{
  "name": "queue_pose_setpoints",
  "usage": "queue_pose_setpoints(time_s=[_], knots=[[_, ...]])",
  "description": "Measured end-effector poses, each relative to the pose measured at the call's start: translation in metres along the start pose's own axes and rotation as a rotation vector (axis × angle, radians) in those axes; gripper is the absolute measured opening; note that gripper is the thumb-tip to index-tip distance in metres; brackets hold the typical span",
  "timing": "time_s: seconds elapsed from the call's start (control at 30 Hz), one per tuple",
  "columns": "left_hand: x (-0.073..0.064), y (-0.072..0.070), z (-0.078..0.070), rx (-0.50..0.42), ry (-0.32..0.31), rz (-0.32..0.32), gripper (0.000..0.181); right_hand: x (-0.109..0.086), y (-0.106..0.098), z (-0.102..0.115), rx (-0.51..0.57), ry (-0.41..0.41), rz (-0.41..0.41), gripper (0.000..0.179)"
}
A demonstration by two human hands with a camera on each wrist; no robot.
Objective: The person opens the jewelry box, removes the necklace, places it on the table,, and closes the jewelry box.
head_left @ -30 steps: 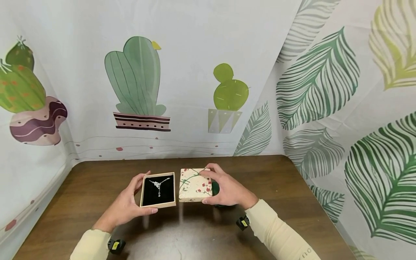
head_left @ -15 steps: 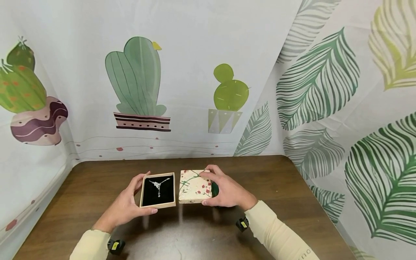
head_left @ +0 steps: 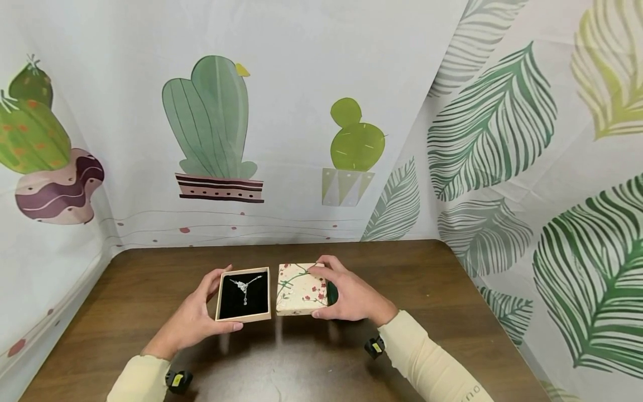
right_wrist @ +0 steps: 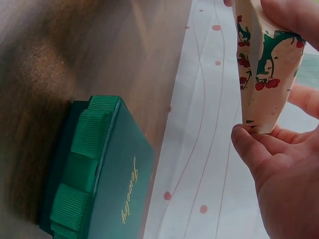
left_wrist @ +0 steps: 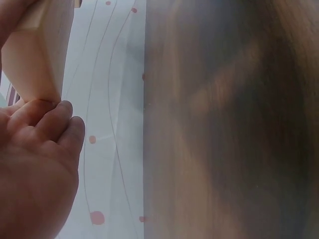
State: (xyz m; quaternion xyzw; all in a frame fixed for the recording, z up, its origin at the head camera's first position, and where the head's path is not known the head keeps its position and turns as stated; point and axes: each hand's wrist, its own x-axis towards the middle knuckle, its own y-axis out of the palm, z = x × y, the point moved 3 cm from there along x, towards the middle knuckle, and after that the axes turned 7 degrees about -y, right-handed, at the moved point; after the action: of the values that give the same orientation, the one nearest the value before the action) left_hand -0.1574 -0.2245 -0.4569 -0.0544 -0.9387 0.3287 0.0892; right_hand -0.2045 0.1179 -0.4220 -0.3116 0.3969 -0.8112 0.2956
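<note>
In the head view my left hand (head_left: 193, 312) grips the left side of an open cream jewelry box (head_left: 258, 318), thumb along its near edge and fingers at the far side. Inside, a silver necklace (head_left: 243, 286) with a small drop pendant lies on black padding. Just to the right, my right hand (head_left: 351, 293) holds the box lid (head_left: 296, 290), cream with red blossoms and green stems, by its right side. A narrow gap separates box and lid. Both are raised over the table. The left wrist view catches only the side of the box (left_wrist: 32, 64) above my fingers.
A dark green box (right_wrist: 124, 174) with a ribbed ribbon bow and gold lettering rests on the brown wooden table (head_left: 311, 368), mostly hidden under the lid and my right hand in the head view. Behind the table hangs a white cloth (head_left: 296, 111) printed with cacti and leaves.
The lid in my right hand has tilted and lowered slightly toward me, showing a little more of its near side. The jewelry box in my left hand has barely moved.
</note>
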Motion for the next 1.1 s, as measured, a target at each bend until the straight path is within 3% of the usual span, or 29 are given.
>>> queue_pose_setpoints(time_s=[0.3,0.6,1.1], knots=[[-0.001,0.0,0.005,0.035,-0.003,0.014,0.114,0.001,0.0,0.0,-0.007,-0.015,-0.007,0.079],[-0.005,0.001,0.011,0.072,-0.05,0.056,0.115,0.0,0.0,0.001,-0.003,-0.016,-0.009,0.079],[-0.004,0.002,0.029,0.087,-0.043,0.096,0.115,-0.002,-0.001,0.002,-0.011,-0.02,-0.011,0.079]])
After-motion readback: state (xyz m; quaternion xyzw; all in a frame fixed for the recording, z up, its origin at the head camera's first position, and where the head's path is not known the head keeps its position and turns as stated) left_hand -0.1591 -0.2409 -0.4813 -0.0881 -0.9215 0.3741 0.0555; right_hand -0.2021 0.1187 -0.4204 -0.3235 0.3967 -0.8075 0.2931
